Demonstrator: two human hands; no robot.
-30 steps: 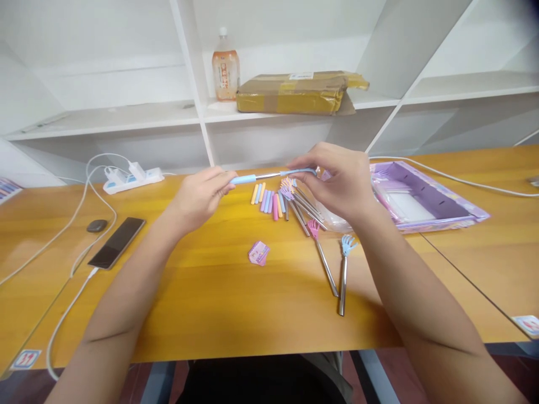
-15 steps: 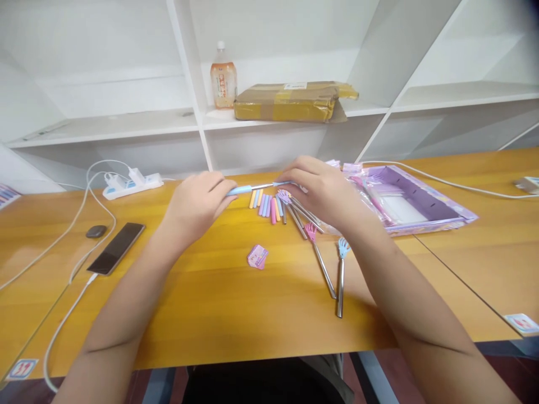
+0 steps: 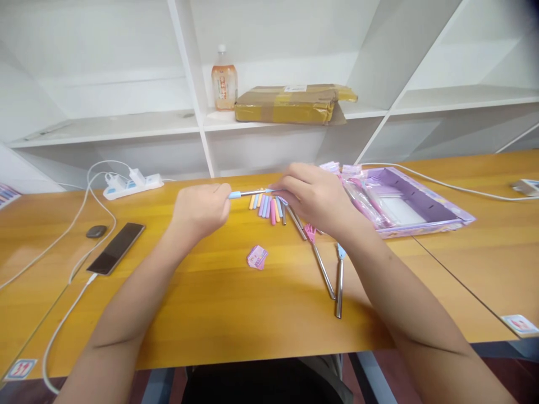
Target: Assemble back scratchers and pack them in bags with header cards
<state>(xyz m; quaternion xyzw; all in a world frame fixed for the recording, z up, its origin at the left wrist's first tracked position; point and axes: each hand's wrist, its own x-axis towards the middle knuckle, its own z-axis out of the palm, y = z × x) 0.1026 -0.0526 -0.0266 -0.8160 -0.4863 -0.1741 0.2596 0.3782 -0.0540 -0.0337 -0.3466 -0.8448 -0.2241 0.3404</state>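
Between my hands, a back scratcher (image 3: 251, 193) with a blue grip and a metal rod is held level above the table. My left hand (image 3: 202, 209) is closed in a fist round its blue grip. At the other end, my right hand (image 3: 309, 193) pinches the light-blue head, mostly hidden by the fingers. Below lie several pastel grip sleeves (image 3: 267, 207) in blue, pink, purple and yellow, with metal rods (image 3: 297, 223) beside them. A pink-headed scratcher (image 3: 322, 266) and a blue-headed scratcher (image 3: 339, 283) rest near my right forearm. A small purple card (image 3: 257, 257) lies nearer me.
A purple open box (image 3: 429, 228) with plastic-wrapped scratchers (image 3: 370, 205) stands at right. On the left are a phone (image 3: 117, 248) on a cable, a black earbud-like case (image 3: 96, 231) and a power strip (image 3: 135, 187). A bottle (image 3: 224, 87) and taped carton (image 3: 290, 105) sit on the shelf.
My left hand has turned and closed into a fist, covering more of the blue grip. My right hand has shifted slightly left and down, covering the scratcher's head end.
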